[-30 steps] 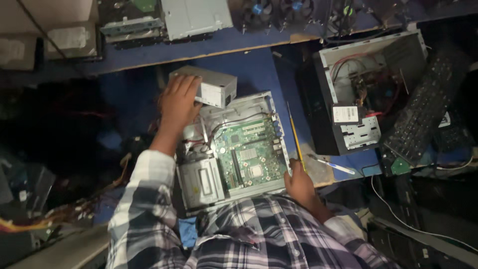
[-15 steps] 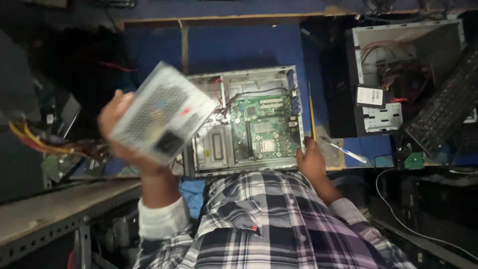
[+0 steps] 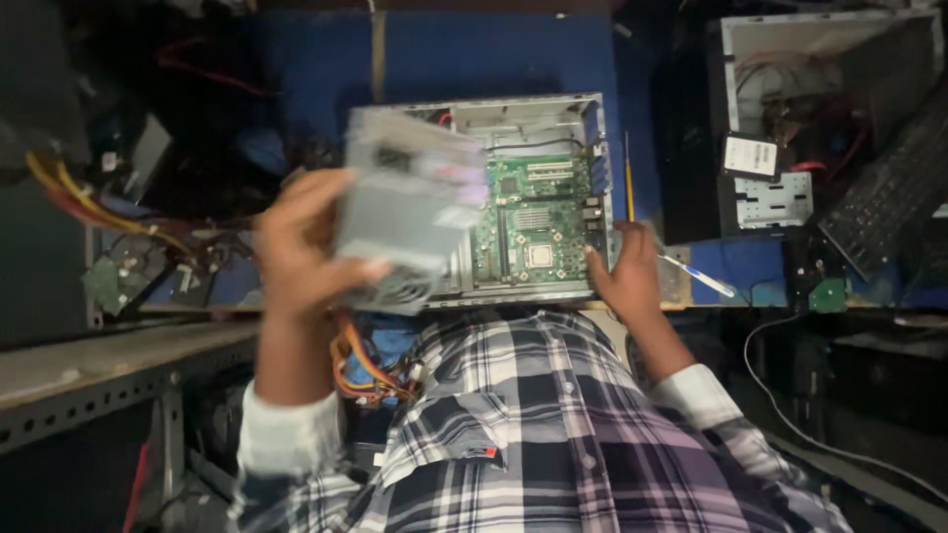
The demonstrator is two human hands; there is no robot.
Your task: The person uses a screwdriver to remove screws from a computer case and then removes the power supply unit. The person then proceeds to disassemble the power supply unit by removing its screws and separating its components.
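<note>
On the blue worktop (image 3: 444, 59) the right hand (image 3: 627, 276) presses the open computer case (image 3: 553, 128) steady; the left hand (image 3: 301, 242) grips the lifted power supply (image 3: 410, 207).

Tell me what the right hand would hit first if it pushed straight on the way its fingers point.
The right hand points toward the open computer case, which it already touches at the near right corner. Going on, it would probably meet the green motherboard inside, though depth is unclear.

Plaid shirt, white cuffs, chest pocket
</note>
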